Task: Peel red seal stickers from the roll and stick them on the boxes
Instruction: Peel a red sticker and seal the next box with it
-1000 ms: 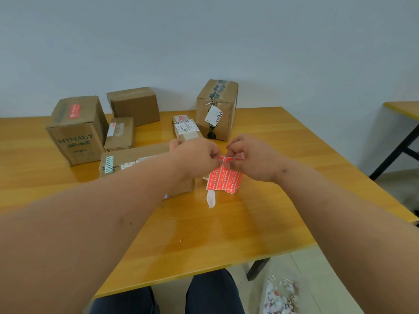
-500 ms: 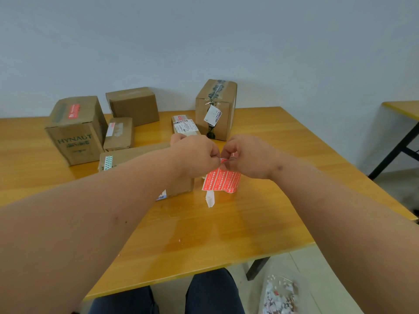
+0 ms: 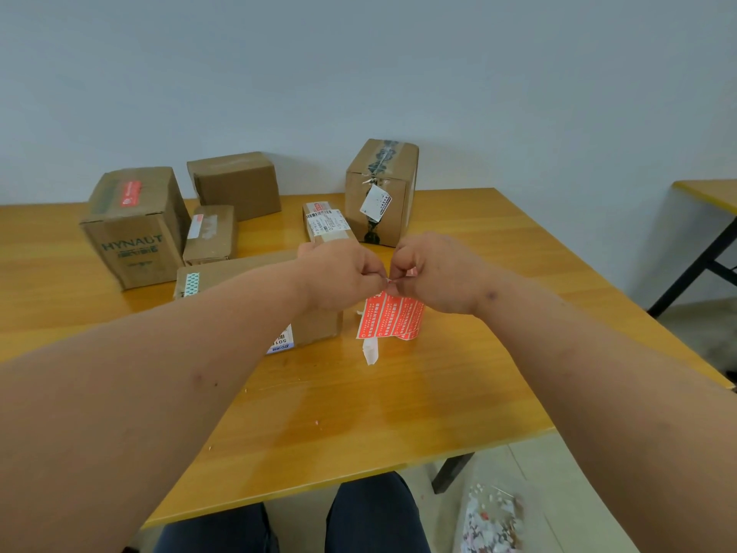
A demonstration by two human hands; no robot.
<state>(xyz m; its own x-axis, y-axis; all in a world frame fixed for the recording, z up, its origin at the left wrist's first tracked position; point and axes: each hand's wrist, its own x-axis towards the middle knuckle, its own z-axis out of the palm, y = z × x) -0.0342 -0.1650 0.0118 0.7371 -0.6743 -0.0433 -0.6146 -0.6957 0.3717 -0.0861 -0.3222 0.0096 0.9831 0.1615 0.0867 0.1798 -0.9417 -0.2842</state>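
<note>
Wooden table (image 3: 359, 413): red printed sticker strip (image 3: 393, 317), pinched.

table (image 3: 359, 413): glossy, smooth yellow wood-look top
boxes (image 3: 135, 229): matt brown cardboard, some taped
sticker roll (image 3: 393, 317): red paper, slight sheen
backing strip (image 3: 370, 350): white paper
wall (image 3: 359, 73): matt, smooth

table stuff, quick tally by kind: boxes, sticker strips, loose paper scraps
cardboard boxes: 6 (first, last)
red sticker strip: 1
white backing scrap: 1
total: 8
</note>
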